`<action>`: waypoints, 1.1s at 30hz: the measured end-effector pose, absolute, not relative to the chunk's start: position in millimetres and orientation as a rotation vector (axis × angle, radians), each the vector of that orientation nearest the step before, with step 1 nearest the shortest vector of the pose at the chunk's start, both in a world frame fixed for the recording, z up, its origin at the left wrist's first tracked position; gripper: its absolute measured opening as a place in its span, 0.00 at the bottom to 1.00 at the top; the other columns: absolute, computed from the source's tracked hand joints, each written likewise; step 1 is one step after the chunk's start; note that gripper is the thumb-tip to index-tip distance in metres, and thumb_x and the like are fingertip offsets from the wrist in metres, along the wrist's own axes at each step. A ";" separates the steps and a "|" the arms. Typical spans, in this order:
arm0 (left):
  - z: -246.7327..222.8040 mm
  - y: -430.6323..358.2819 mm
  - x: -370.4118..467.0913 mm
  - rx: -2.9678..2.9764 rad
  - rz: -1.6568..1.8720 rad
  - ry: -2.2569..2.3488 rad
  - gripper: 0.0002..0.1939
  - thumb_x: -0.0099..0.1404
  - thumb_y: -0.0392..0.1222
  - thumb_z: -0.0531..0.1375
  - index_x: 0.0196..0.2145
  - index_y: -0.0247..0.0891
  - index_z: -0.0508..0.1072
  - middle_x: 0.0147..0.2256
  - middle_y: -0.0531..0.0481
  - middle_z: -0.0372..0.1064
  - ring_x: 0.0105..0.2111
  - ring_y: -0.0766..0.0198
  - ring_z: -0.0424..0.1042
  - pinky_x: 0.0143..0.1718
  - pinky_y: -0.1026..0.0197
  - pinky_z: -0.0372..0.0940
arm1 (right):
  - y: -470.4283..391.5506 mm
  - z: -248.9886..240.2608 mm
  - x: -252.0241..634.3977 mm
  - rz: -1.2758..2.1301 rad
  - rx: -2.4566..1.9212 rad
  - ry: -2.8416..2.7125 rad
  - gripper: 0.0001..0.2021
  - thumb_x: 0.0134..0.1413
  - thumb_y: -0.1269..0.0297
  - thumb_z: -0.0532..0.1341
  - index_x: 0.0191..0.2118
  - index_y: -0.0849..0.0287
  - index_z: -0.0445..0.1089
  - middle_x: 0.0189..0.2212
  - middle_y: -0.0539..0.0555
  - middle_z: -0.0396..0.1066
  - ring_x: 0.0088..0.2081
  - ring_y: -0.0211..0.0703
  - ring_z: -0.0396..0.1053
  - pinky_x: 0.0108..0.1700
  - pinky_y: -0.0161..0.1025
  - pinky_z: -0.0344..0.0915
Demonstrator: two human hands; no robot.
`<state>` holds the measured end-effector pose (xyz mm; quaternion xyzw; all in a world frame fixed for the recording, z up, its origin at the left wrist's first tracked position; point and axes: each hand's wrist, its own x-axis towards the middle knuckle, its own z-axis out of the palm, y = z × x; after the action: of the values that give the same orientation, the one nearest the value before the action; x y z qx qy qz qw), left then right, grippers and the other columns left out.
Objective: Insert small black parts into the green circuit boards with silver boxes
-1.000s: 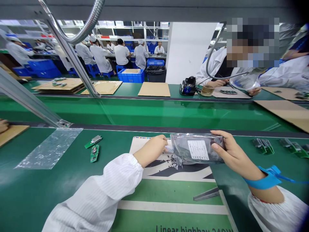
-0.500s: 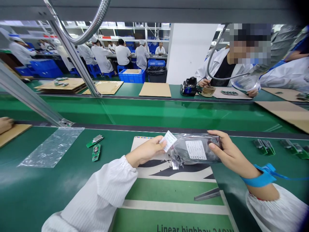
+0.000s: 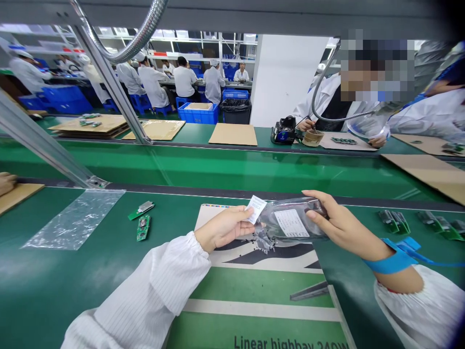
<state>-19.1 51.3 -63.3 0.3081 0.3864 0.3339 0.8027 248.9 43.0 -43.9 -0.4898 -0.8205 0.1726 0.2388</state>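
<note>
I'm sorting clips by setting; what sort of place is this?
Probably an electronics assembly workshop: small circuit boards lie on the green table, the right hand wears a blue wrist strap, and people in white coats sit beyond.

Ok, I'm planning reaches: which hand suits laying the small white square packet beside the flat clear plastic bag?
Probably the left hand: it holds the packet and is nearer the flat bag; the right hand grips a labelled, transparent plastic bag.

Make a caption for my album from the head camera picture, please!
Left hand holds a small white packet, right hand grips a labelled plastic bag, over a green worktable.
</note>
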 end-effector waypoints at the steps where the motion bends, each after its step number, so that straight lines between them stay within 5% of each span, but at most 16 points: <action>1: -63.6 50.7 -18.8 0.645 0.718 0.825 0.06 0.68 0.37 0.57 0.38 0.32 0.72 0.38 0.43 0.75 0.36 0.64 0.76 0.51 0.56 0.64 | 43.0 -44.1 249.0 0.466 -1.341 -2.259 0.22 0.64 0.50 0.49 0.59 0.50 0.55 0.46 0.56 0.72 0.39 0.50 0.73 0.36 0.41 0.70; 17: -51.0 52.3 -21.5 0.616 0.751 0.822 0.08 0.69 0.34 0.54 0.39 0.30 0.73 0.39 0.41 0.74 0.36 0.63 0.76 0.42 0.61 0.67 | 40.2 -50.3 260.4 0.403 -1.382 -2.172 0.22 0.63 0.49 0.49 0.58 0.52 0.58 0.36 0.55 0.74 0.30 0.46 0.72 0.29 0.38 0.67; 33: -47.1 52.6 -23.0 0.602 0.742 0.872 0.09 0.69 0.34 0.55 0.38 0.30 0.75 0.38 0.41 0.75 0.34 0.65 0.75 0.43 0.62 0.67 | 42.6 -51.7 263.1 0.436 -1.372 -2.146 0.23 0.62 0.48 0.49 0.58 0.53 0.56 0.42 0.57 0.73 0.36 0.50 0.73 0.33 0.39 0.68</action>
<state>-23.0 52.6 -47.1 0.2804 0.4064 0.3458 0.7979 263.1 42.6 -51.7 -0.5103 -0.7985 0.1624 0.2751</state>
